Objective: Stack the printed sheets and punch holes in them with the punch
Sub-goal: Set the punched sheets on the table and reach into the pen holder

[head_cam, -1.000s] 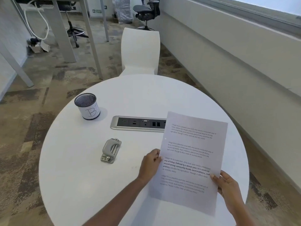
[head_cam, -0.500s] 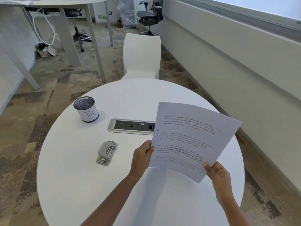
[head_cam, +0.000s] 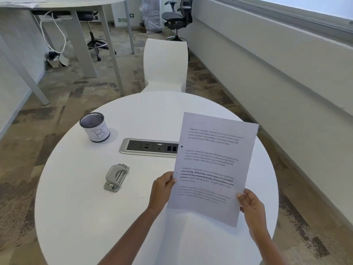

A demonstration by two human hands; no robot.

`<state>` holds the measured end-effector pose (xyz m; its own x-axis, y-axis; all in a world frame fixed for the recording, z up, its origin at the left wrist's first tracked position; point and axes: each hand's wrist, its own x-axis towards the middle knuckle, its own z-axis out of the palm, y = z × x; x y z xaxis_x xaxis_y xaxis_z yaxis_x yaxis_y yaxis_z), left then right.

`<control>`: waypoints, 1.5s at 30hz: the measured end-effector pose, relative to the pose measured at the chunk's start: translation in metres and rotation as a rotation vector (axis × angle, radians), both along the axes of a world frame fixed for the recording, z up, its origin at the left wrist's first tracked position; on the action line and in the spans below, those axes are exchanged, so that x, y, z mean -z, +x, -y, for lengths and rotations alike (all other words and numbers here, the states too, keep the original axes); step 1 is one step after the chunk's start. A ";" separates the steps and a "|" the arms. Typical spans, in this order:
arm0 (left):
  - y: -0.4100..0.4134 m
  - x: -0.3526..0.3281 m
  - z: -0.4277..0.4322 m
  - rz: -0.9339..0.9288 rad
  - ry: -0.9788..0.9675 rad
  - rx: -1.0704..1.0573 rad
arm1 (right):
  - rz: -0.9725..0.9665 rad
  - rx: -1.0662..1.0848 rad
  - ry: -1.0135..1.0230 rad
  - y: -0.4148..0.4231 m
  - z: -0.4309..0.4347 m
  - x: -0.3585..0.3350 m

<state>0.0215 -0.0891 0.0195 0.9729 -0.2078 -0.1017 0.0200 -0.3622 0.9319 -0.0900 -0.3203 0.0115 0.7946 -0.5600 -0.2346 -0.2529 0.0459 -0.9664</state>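
I hold the printed sheets [head_cam: 214, 165] upright above the right half of the round white table [head_cam: 80, 217]. My left hand [head_cam: 162, 188] pinches their left edge and my right hand [head_cam: 252, 205] grips the lower right corner. Two small punched holes show along the sheets' left margin. How many sheets are in the stack I cannot tell. The grey hole punch [head_cam: 116, 177] lies flat on the table, left of my left hand and apart from it.
A mesh pen cup [head_cam: 95, 127] marked "B" stands at the back left of the table. A silver socket panel [head_cam: 149, 148] is set into the tabletop, partly behind the sheets. A white chair [head_cam: 165, 64] stands beyond the table; a wall runs along the right.
The sheets have been lifted off the table and turned, first tilted to the right, now held upright and closer to straight. Both hands rose with them. The punch has not moved.
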 end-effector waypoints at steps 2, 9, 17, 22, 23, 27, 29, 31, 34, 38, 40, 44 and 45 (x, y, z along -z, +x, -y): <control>0.000 0.000 0.010 -0.053 0.001 -0.005 | -0.027 0.009 -0.028 -0.002 0.009 0.000; -0.011 0.015 0.043 -0.188 0.083 0.023 | -0.189 0.027 -0.096 -0.014 0.040 0.011; -0.037 0.033 0.081 -0.259 0.213 0.065 | -0.356 0.050 -0.188 -0.031 0.072 0.029; -0.050 0.036 0.097 -0.252 0.262 0.061 | -0.448 0.066 -0.181 -0.043 0.088 0.036; -0.052 0.036 0.098 -0.252 0.270 0.061 | -0.457 0.069 -0.181 -0.045 0.090 0.036; -0.056 0.034 0.099 -0.211 0.353 0.073 | -0.494 0.070 -0.228 -0.047 0.097 0.034; -0.058 0.033 0.100 -0.181 0.433 0.096 | -0.511 0.043 -0.274 -0.046 0.098 0.032; -0.060 0.032 0.101 -0.145 0.528 0.131 | -0.522 0.019 -0.314 -0.044 0.098 0.030; -0.059 0.033 0.101 -0.107 0.643 0.177 | -0.545 -0.010 -0.362 -0.042 0.097 0.028; -0.058 0.035 0.099 -0.072 0.713 0.181 | -0.549 -0.005 -0.469 -0.040 0.097 0.029; -0.059 0.038 0.092 -0.053 0.697 0.145 | -0.517 0.016 -0.516 -0.039 0.094 0.029; -0.059 0.043 0.070 0.028 0.693 0.063 | -0.425 -0.020 -0.577 -0.031 0.081 0.026; -0.059 0.043 0.063 0.048 0.704 0.048 | -0.399 -0.039 -0.588 -0.028 0.076 0.026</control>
